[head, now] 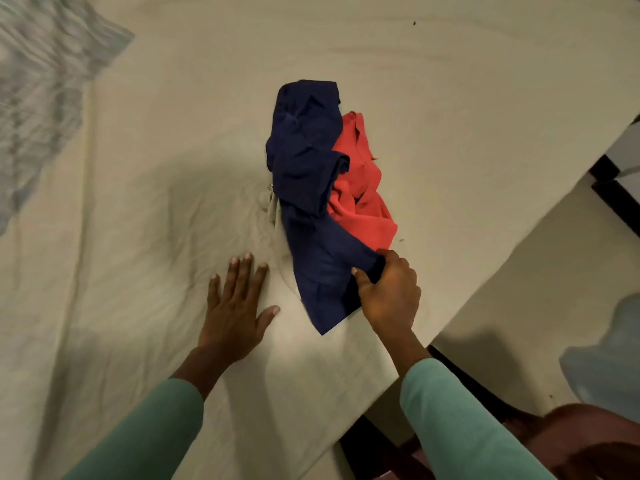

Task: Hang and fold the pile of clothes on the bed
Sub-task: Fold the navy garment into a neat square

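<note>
You stand in a home bedroom. Evidence: wide beige-sheeted bed (450,98), wrinkled; grey-blue patterned fabric blanket (41,81) at its far left corner; pale smooth floor (519,323) alongside its right edge.

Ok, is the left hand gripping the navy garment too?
No, the left hand lies flat, fingers spread, on the bed sheet beside the navy garment; only the right hand grips it.

Right hand (388,292) grips navy garment (311,188) beside red garment (363,192) — left hand (235,306) flat on bed (138,237).

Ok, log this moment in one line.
right hand: grips navy garment | left hand: flat on bedsheet | red garment: untouched
</note>
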Motion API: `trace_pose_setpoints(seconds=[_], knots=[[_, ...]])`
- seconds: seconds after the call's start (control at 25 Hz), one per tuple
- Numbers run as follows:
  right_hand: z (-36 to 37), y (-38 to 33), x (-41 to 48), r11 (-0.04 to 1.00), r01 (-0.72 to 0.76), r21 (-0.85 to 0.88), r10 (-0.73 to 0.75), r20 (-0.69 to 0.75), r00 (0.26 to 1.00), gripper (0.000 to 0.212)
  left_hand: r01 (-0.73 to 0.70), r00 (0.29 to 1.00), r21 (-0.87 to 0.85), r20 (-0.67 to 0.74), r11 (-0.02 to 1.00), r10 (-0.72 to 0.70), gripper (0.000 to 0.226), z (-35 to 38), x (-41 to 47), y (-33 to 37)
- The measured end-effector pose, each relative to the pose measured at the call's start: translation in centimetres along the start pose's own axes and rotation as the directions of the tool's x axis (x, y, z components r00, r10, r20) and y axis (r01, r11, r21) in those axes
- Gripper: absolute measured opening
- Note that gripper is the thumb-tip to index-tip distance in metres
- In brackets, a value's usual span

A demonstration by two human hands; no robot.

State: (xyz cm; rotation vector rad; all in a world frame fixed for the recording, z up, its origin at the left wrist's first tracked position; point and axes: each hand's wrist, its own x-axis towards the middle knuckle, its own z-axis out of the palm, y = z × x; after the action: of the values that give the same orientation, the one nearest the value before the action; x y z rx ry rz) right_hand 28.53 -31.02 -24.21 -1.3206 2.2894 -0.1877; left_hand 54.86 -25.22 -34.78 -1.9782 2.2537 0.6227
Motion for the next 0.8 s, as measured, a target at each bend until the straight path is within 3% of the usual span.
trace_pose_setpoints(seconds=[0.04,0.12,0.24,0.32,0.4,0.48,0.56,0.64,0.72,0.8], knots=[[-0.1,0.2,0.0,0.998,0.006,-0.065,-0.009,-0.043,0.999,0.045,-0.006,1.0,-0.001,-0.005,1.0,0.006,0.085,0.2,-0.1,-0.1],[-0.3,0.6,-0.9,1.0,0.026,-0.016,-0.027,-0.136,0.99,0.028,-0.012,1.0,0.007,-0.002,1.0,0.012,0.085,0.3,-0.2,-0.3],[-2.2,0.1,-4.1,0.944,0.106,0.312,-0.05,-0.18,0.982,0.015,0.015,0.997,0.0,0.074,1.0,-0.015,0.087,-0.7,0.1,-0.1],[-4.5,-1.7,-6.2,0.826,0.102,0.554,-0.063,-0.089,0.994,0.018,0.065,0.978,-0.018,0.201,0.998,-0.06,0.091,-2.5,0.5,0.5],[-7.4,-4.2,-7.7,0.709,0.126,0.694,-0.137,-0.04,0.99,0.019,0.169,0.957,-0.219,0.27,0.961,-0.107,0.09,-5.8,0.4,1.8],[-10.2,-6.5,-8.6,0.646,0.163,0.746,-0.222,-0.022,0.975,0.013,0.199,0.98,-0.578,0.127,0.791,-0.153,0.08,-9.9,-1.2,3.7],[-13.2,-8.8,-10.1,0.598,0.188,0.779,-0.317,0.014,0.948,0.015,0.094,0.97,-0.793,-0.064,0.602,-0.236,0.066,-14.8,-4.6,6.0],[-16.4,-11.0,-12.4,0.54,0.216,0.814,-0.427,0.044,0.903,0.023,-0.038,0.935,-0.906,-0.181,0.422,-0.306,0.049,-19.9,-9.2,8.8],[-19.9,-13.3,-16.1,0.482,0.256,0.838,-0.538,0.053,0.841,0.024,-0.199,0.91,-0.938,-0.285,0.285,-0.302,0.051,-25.0,-14.7,11.1],[-22.9,-14.9,-19.9,0.435,0.261,0.862,-0.599,0.061,0.799,0.016,-0.3,0.875,-0.9,-0.392,0.315,-0.286,0.061,-28.5,-19.9,12.8]])
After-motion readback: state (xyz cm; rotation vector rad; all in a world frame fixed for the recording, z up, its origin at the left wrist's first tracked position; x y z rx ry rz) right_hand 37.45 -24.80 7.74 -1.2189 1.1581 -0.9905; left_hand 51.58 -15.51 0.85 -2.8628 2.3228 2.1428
